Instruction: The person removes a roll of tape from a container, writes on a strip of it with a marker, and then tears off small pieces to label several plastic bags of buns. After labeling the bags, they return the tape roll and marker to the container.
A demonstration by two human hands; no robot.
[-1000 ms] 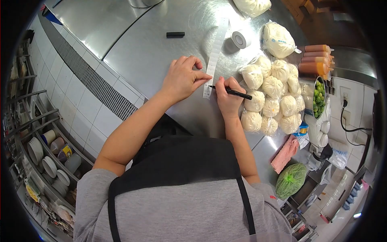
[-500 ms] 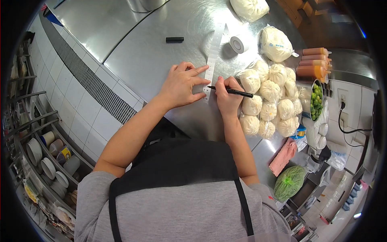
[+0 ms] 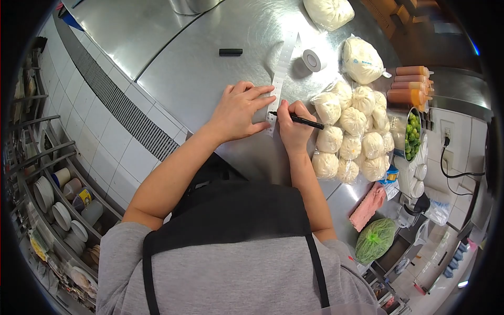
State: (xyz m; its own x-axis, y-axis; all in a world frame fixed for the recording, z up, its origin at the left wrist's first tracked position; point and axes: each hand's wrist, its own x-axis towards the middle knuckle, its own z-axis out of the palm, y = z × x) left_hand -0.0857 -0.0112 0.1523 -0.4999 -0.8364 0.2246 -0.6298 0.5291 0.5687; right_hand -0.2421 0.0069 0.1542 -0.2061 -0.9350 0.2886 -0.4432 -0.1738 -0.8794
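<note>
On the steel table lies a long white paper strip (image 3: pixel 284 62). My left hand (image 3: pixel 239 111) rests at its left edge, fingers spread, with fingertips on or beside the strip. A black marker (image 3: pixel 308 123) is pinched in my right hand (image 3: pixel 295 131), its tip at the lower part of the strip, where small dark marks show. The marker's black cap (image 3: pixel 230 52) lies apart, further up the table. A white tape roll (image 3: pixel 311 60) stands right of the strip. Bagged white buns (image 3: pixel 353 121) lie just right of my right hand.
Two more bags, a round white one (image 3: pixel 362 59) and another (image 3: pixel 329 12), lie at the back. Sauce bottles (image 3: pixel 407 96), a container of green fruit (image 3: pixel 413 134), a pink cloth (image 3: pixel 367 207) and a green bag (image 3: pixel 375 240) are at the right. Dishes (image 3: pixel 62 216) fill a rack at lower left.
The marker has tilted a little and its rear end has shifted left. The cap, roll and bags appear slightly shifted right in view. Both hands stay nearly in place.
</note>
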